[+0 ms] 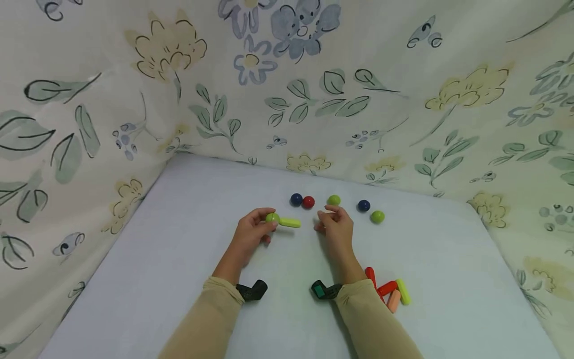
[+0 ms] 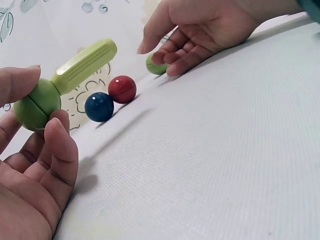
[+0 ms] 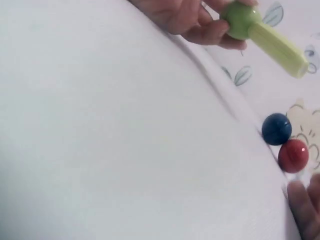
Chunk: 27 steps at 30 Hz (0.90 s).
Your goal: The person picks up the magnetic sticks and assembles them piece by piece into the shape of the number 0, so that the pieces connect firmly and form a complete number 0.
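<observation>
My left hand pinches a green ball between thumb and fingers, held above the white table. A ribbed yellow-green stick is joined to that ball and points away from the hand, to the right in the head view. Across from it, my right hand has its fingers loosely bent and nothing in them. Just beyond those fingers sits another green ball; whether they touch it I cannot tell. In the right wrist view only some fingertips of the right hand show, at the lower right edge.
A dark blue ball and a red ball lie side by side at the back. Farther right are another blue ball and a green one. Several loose sticks, red, yellow-green and orange, lie beside the right forearm.
</observation>
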### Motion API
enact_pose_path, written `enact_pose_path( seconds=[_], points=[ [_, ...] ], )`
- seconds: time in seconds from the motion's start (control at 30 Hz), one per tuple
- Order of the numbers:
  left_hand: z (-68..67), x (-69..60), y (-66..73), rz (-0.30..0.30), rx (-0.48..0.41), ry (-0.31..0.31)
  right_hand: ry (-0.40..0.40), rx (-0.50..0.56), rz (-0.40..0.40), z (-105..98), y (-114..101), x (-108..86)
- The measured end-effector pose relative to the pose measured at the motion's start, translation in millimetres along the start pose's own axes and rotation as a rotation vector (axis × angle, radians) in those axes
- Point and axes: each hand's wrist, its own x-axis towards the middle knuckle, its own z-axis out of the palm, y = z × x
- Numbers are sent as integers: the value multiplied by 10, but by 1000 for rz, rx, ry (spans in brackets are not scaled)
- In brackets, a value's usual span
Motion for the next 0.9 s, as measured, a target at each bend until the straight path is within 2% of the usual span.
enact_pose_path(
  seconds=[0.07, 0.2, 0.3, 0.53, 0.73, 0.9],
  points=[
    [0, -21, -32, -6, 1, -4, 76, -40, -14, -19, 26, 66],
    [1, -38, -64, -11, 0, -18, 150, -76, -10, -86, 56, 212],
    [1, -22, -51, 1, 5, -38, 153, -114, 29, -105, 3, 327],
    [-1, 34, 60, 36, 21, -60, 112, -346, 80, -108, -199, 513],
    [12, 17, 35, 13, 35, -55, 88, -459, 116, -98, -174, 394],
    [13, 0, 23, -7, 47, -46, 34, -401, 136, -122, -98, 162]
  ],
)
